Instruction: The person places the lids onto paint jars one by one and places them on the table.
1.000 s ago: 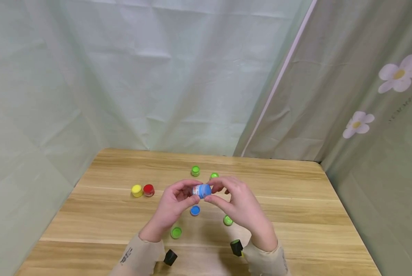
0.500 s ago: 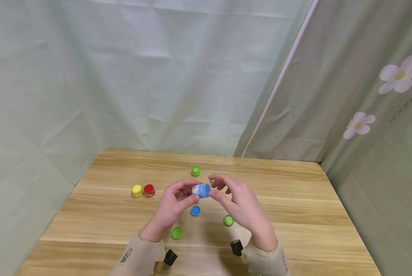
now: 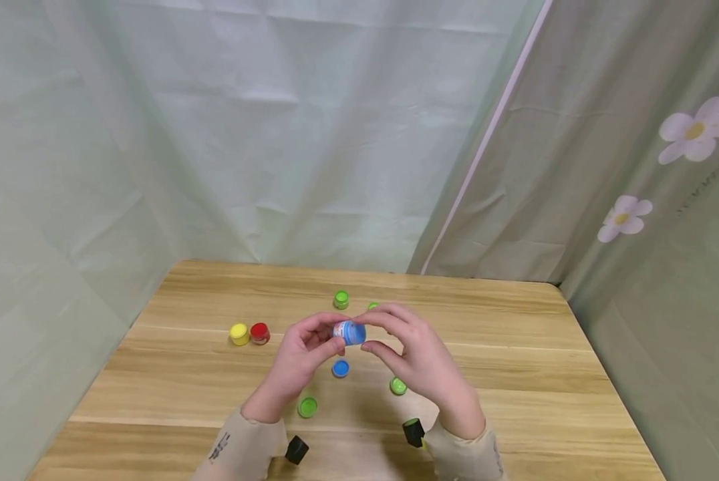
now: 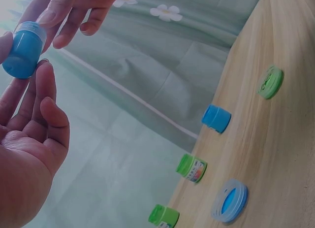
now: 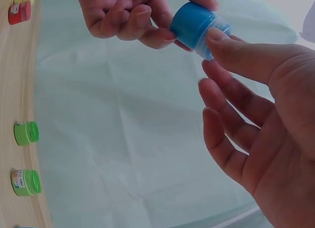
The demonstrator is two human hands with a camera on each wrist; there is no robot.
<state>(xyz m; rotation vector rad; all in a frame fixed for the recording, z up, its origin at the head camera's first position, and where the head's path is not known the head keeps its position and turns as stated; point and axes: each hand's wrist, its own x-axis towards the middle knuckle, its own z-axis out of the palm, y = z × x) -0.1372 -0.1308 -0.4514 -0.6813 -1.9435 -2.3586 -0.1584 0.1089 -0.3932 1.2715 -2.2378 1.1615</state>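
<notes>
A small blue jar [image 3: 350, 333] with a white label is held tilted in the air above the table. My left hand [image 3: 302, 354] grips its labelled body between thumb and fingers. At the jar's other end, my right hand [image 3: 416, 351] has its index finger over the rim; in the right wrist view the thumb [image 5: 221, 41] presses on the clear band there. Below the hands lies a blue lid [image 3: 340, 368] with a clear rim. Another blue jar [image 4: 216, 118] stands on the table in the left wrist view, hidden by my right hand in the head view.
Two green jars [image 3: 341, 300] [image 5: 25, 182] stand towards the back. Green lids [image 3: 308, 407] [image 3: 398, 385] lie nearer. A yellow jar [image 3: 239, 334] and a red jar [image 3: 260, 333] stand together on the left. Curtains [image 3: 335, 133] surround the wooden table [image 3: 516, 374].
My right fingers came off the jar's end half a second ago and are now back on it, with the index finger reaching over the top. My left hand keeps its grip, nearly still.
</notes>
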